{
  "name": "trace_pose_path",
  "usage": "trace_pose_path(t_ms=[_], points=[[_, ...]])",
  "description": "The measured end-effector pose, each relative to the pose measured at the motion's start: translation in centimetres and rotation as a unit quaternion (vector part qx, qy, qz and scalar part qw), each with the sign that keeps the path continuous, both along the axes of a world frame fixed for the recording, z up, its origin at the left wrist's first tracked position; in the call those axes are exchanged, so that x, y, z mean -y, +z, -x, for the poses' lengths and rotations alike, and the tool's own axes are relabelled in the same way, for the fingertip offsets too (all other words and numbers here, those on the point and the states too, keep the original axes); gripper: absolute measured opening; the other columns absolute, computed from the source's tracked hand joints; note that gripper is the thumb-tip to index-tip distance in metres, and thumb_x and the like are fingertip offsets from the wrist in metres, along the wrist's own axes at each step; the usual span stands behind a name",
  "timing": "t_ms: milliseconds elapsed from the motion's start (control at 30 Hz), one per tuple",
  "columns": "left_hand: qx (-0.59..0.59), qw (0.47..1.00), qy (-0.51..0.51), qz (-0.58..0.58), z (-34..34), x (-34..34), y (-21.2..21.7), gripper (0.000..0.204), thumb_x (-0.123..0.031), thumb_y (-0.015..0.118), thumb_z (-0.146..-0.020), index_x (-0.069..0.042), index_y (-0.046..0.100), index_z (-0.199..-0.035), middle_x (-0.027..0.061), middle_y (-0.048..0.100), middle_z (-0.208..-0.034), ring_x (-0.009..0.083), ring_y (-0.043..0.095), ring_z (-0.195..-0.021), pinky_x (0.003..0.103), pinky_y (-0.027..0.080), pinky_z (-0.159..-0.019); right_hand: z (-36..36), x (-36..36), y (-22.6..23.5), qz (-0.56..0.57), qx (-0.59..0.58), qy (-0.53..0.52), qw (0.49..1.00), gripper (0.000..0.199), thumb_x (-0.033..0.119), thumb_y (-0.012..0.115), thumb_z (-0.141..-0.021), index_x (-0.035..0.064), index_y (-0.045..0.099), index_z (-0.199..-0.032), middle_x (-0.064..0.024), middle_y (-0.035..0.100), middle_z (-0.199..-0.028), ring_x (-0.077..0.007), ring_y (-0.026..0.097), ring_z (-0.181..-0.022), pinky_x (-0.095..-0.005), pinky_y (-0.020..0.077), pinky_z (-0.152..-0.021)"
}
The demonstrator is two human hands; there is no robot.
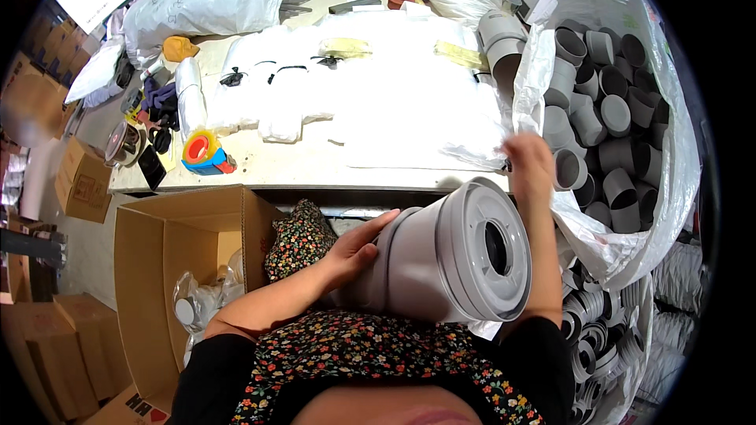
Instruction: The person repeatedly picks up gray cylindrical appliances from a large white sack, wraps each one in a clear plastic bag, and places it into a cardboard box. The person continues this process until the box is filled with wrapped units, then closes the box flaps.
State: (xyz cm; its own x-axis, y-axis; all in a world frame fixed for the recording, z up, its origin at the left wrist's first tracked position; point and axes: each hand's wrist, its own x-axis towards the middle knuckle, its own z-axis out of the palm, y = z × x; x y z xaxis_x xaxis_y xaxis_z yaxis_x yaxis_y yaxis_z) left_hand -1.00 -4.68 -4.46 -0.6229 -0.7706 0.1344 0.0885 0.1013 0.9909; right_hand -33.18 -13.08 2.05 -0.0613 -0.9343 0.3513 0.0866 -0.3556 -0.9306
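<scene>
- The grey plastic fitting (421,260) is above the person's lap, just before the desk (299,179).
- The left hand (354,256) holds its narrower part, fingers curved against the wall.
- The right hand (531,164) is blurred; its fingers' state I cannot tell.
- Probably it is stiff, light, slightly slippery; the raised collar should give surer hold.
</scene>
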Motion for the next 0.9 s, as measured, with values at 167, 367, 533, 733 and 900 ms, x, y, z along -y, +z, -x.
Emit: trace_pose_path(t_ms=[167, 367, 533, 733, 900], points=[[-0.042, 0.997, 0.028, -0.058, -0.5, -0.1, -0.5, 0.086, -0.066, 0.041, -0.083, -0.001, 0.029, -0.139, 0.0154, 0.034, -0.141, 0.0247, 0.028, -0.132, 0.036, 0.020, -0.108, -7.8, 11.0, -10.5, 0.012, -0.448, -0.124, 0.886, 0.041, 0.030, 0.067, -0.078, 0.0013, 0.060, -0.107, -0.0178, 0.059, -0.110, -0.0318, 0.054, -0.105, -0.0355, 0.0411, -0.091], [-0.043, 0.996, 0.072, -0.043, -2.1, -0.7, -1.7, 0.084, -0.064, 0.041, -0.084, 0.000, 0.031, -0.137, 0.0151, 0.033, -0.141, 0.0244, 0.026, -0.133, 0.036, 0.018, -0.108, -10.9, 9.5, -10.9, -0.171, -0.110, 0.001, 0.979, 0.026, 0.024, 0.057, -0.085, -0.0010, 0.062, -0.081, -0.0091, 0.061, -0.081, -0.0181, 0.056, -0.079, -0.0286, 0.0424, -0.076], [-0.082, 0.990, 0.017, -0.116, -1.7, 0.8, -0.6, 0.073, -0.057, 0.044, -0.088, 0.001, 0.039, -0.131, 0.0131, 0.049, -0.126, 0.0199, 0.044, -0.118, 0.033, 0.032, -0.100, -10.9, -3.5, 1.9, -0.341, 0.130, 0.232, 0.902, 0.015, 0.016, 0.058, -0.088, 0.0030, 0.057, -0.082, -0.0026, 0.055, -0.076, -0.0082, 0.052, -0.070, -0.0201, 0.0428, -0.063], [0.119, 0.976, 0.164, 0.078, 3.5, 8.7, 3.8, 0.044, -0.025, 0.067, -0.078, 0.005, 0.052, -0.108, 0.0123, 0.056, -0.094, 0.0200, 0.055, -0.085, 0.030, 0.044, -0.079, -11.5, -4.6, 0.9, -0.300, 0.221, 0.129, 0.919, 0.021, 0.024, 0.055, -0.088, 0.0043, 0.057, -0.081, -0.0026, 0.057, -0.074, -0.0089, 0.053, -0.065, -0.0205, 0.0449, -0.059], [0.126, 0.979, 0.156, 0.027, 5.6, 10.3, 4.5, 0.021, -0.015, 0.061, -0.084, 0.002, 0.054, -0.094, 0.0141, 0.058, -0.094, 0.0187, 0.059, -0.082, 0.029, 0.048, -0.072, -9.7, -3.6, -4.4, -0.211, 0.438, 0.107, 0.867, 0.032, 0.034, 0.049, -0.090, 0.0062, 0.058, -0.077, -0.0036, 0.059, -0.072, -0.0119, 0.055, -0.061, -0.0233, 0.0468, -0.057]])
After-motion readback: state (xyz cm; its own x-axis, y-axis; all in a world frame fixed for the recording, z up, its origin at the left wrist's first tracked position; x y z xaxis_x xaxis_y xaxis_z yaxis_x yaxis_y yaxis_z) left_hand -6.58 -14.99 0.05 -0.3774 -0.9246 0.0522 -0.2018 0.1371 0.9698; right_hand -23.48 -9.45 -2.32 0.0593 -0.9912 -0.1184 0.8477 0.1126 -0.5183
